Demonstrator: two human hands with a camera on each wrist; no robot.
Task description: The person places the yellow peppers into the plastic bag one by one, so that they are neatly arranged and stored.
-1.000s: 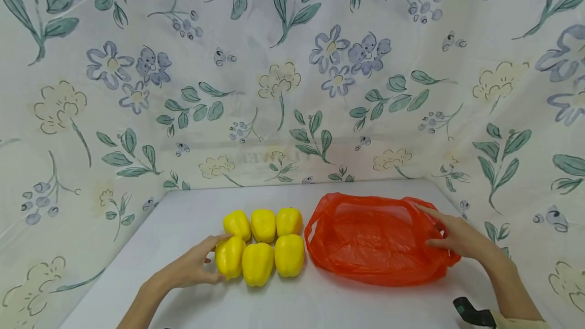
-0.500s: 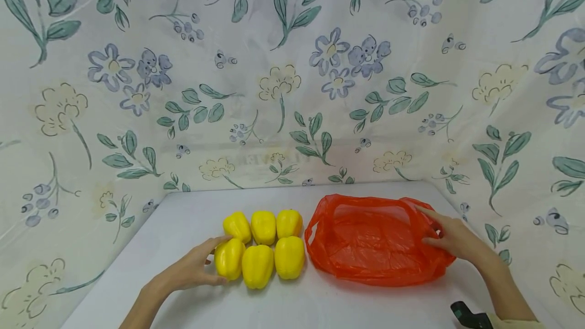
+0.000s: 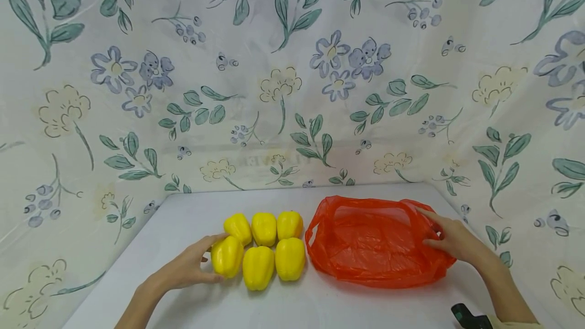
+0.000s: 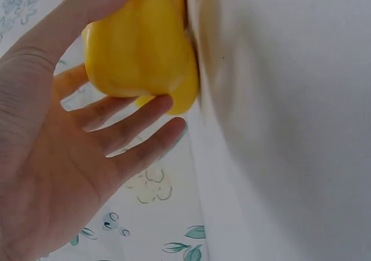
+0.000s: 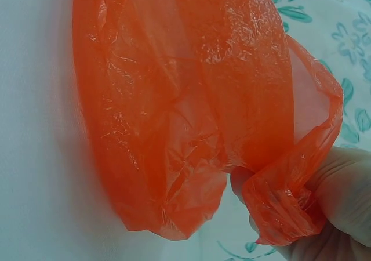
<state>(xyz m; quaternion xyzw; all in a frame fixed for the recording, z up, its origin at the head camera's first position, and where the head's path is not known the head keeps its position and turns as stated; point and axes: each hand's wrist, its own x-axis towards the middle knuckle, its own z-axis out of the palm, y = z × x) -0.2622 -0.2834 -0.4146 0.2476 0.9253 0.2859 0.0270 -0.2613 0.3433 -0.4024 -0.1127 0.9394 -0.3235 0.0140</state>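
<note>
Several yellow bell peppers stand close together in two rows in the head view. My left hand [image 3: 189, 264] pinches the front-left bell pepper [image 3: 227, 257] between thumb and fingers. In the left wrist view the thumb lies on this pepper [image 4: 139, 46] and the other fingers spread along its far side and end. To the right of the peppers lies a red plastic bag [image 3: 365, 242], its mouth spread wide. My right hand [image 3: 450, 235] grips the bag's right edge. In the right wrist view a bunched handle loop [image 5: 290, 214] of the bag sits in its fingers.
Everything rests on a white table [image 3: 320, 308]. A floral curtain [image 3: 274, 90] hangs behind it and at both sides. A dark device [image 3: 470, 316] is by the right wrist at the lower right.
The front-left bell pepper has shifted slightly left and tilted in my left hand, opening a small gap from its neighbour. My right hand stays on the bag, nearly still.
</note>
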